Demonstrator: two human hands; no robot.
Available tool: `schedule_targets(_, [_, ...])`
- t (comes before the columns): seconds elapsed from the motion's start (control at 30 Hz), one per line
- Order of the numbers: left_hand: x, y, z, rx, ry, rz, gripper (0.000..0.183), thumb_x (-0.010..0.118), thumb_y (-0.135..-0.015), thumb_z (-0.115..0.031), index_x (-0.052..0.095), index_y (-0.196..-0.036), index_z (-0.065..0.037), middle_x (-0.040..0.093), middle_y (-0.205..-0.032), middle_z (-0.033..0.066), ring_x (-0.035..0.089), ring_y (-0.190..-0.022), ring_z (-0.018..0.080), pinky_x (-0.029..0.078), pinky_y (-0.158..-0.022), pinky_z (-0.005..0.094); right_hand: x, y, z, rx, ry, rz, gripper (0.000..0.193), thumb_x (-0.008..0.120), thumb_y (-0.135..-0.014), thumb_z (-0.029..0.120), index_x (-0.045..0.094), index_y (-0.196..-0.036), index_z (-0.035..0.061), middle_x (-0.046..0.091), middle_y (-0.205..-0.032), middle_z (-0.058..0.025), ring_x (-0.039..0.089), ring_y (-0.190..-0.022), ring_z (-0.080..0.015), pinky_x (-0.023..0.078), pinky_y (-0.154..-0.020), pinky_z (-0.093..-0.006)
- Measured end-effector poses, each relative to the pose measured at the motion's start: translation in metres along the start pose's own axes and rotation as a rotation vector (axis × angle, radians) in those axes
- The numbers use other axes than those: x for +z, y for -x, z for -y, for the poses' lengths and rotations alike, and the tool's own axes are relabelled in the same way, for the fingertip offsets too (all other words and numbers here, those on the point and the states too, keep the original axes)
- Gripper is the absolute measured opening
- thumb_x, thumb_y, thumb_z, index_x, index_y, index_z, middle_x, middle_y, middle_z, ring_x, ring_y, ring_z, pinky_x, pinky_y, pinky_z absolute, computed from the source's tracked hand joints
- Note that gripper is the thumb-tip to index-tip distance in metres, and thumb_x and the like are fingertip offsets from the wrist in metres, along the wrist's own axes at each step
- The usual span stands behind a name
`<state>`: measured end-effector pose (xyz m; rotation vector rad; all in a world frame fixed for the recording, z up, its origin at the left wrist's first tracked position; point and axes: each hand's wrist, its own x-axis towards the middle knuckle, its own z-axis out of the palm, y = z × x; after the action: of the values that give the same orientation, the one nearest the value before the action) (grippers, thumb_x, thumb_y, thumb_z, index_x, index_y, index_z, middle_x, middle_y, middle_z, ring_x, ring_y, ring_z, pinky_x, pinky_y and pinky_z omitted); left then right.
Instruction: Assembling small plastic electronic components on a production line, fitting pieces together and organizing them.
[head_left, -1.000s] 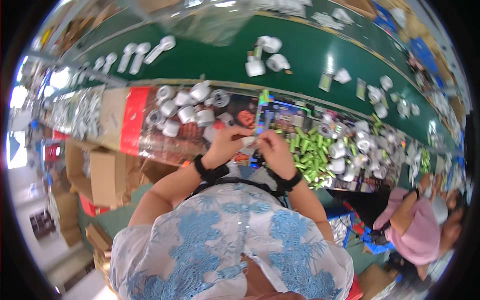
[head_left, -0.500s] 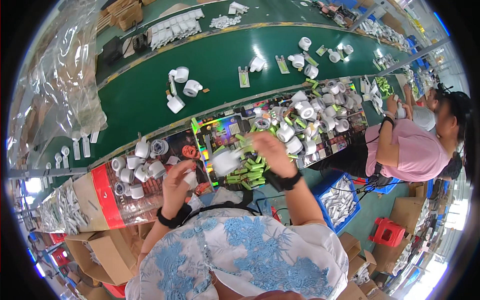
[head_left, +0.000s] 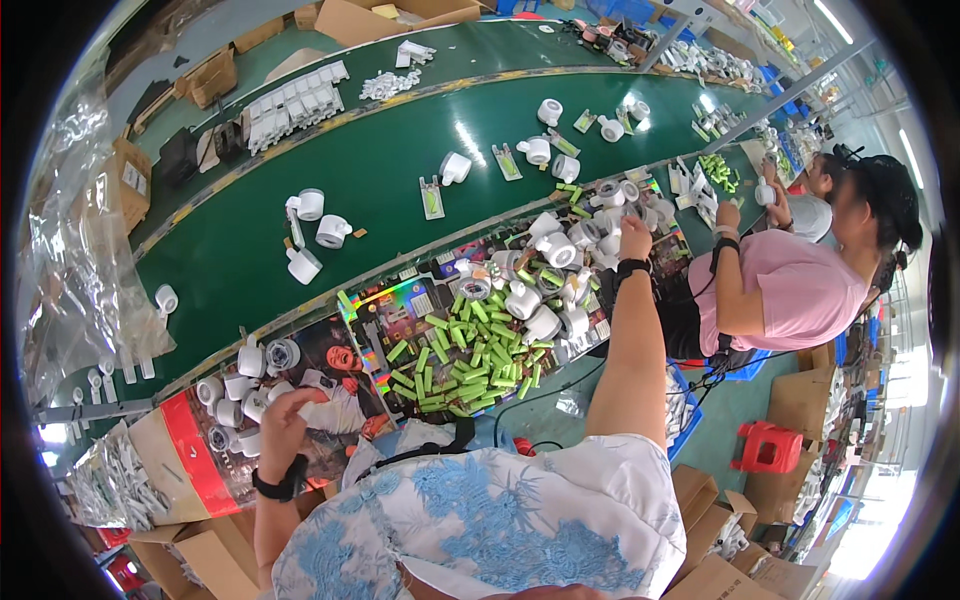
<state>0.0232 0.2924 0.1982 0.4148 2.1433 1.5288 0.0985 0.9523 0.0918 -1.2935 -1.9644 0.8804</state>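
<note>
My right hand (head_left: 633,240) reaches far forward into a heap of white round-headed units (head_left: 560,250) with short necks. Its fingers are curled in among them, and what they grip is hidden. My left hand (head_left: 284,428) hovers by a smaller group of similar white units (head_left: 228,413) on the left. Its fingers are loosely bent and apart, and nothing shows in them. Between the hands, many green battery-like cylinders (head_left: 465,365) lie loose on the printed mat (head_left: 385,290), close to my body.
Beyond the mat runs a green belt (head_left: 390,200) carrying scattered white units and flat pieces with green cylinders. A co-worker in pink (head_left: 790,280) works to the right. Clear plastic sheeting (head_left: 80,250) hangs at left. A red stool (head_left: 768,447) stands on the floor.
My right hand has swung forward and right into the heap; the blurred white unit near it is gone from there. My left hand has drawn back left. The view has shifted, uncovering the green cylinders.
</note>
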Motion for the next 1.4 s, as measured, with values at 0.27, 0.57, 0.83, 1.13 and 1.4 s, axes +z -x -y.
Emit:
schedule_targets(0.27, [-0.090,0.050,0.004,-0.139,-0.376,-0.212,0.042,0.039,-0.066,0.011,0.059,-0.101,0.001,0.062,-0.096,0.0110,0.060,-0.091,0.0209,0.045,-0.081,0.0292,0.038,0.032,0.006,-0.180,0.122,0.077,0.015,0.058,-0.075,0.018,0.067,-0.086,0.0124,0.065,-0.088,-0.0106,0.061,-0.084,-0.0290,0.047,-0.074,-0.0356])
schedule_targets(0.57, [-0.136,0.049,-0.075,-0.018,-0.520,-0.398,0.032,0.048,-0.073,0.006,0.059,-0.102,0.003,0.062,-0.099,0.0105,0.058,-0.094,0.0182,0.043,-0.085,0.0290,0.030,0.102,0.123,-0.697,0.035,0.073,0.022,0.052,-0.082,0.002,0.056,-0.104,0.0008,0.058,-0.103,-0.0116,0.053,-0.098,-0.0252,0.040,-0.087,-0.0343])
schedule_targets(0.83, [-0.030,-0.008,-0.030,0.009,-0.110,-0.117,0.027,0.052,-0.075,0.006,0.062,-0.099,-0.002,0.064,-0.093,0.0076,0.060,-0.087,0.0149,0.045,-0.076,0.0255,0.152,0.285,0.189,-0.445,-0.187,1.295,0.018,0.057,-0.083,0.013,0.060,-0.099,0.0044,0.064,-0.090,-0.0069,0.060,-0.078,-0.0145,0.047,-0.070,-0.0270])
schedule_targets(1.13, [-0.002,0.004,0.058,0.016,-0.388,-0.066,0.028,0.050,-0.070,-0.002,0.063,-0.095,-0.003,0.063,-0.088,0.0160,0.060,-0.077,0.0284,0.048,-0.070,0.0331,0.200,0.390,0.169,-0.952,0.251,1.197,0.017,0.057,-0.076,0.008,0.062,-0.092,0.0090,0.059,-0.091,-0.0132,0.056,-0.087,-0.0336,0.047,-0.074,-0.0419])
schedule_targets(1.4, [-0.062,-0.015,0.063,-0.032,-0.527,-0.632,0.021,0.054,-0.070,-0.005,0.063,-0.088,-0.002,0.062,-0.090,0.0176,0.057,-0.087,0.0341,0.045,-0.077,0.0403,0.191,0.364,0.165,-0.428,-0.130,1.330,0.020,0.057,-0.083,0.013,0.063,-0.099,0.0040,0.064,-0.086,-0.0063,0.058,-0.075,-0.0143,0.046,-0.071,-0.0287])
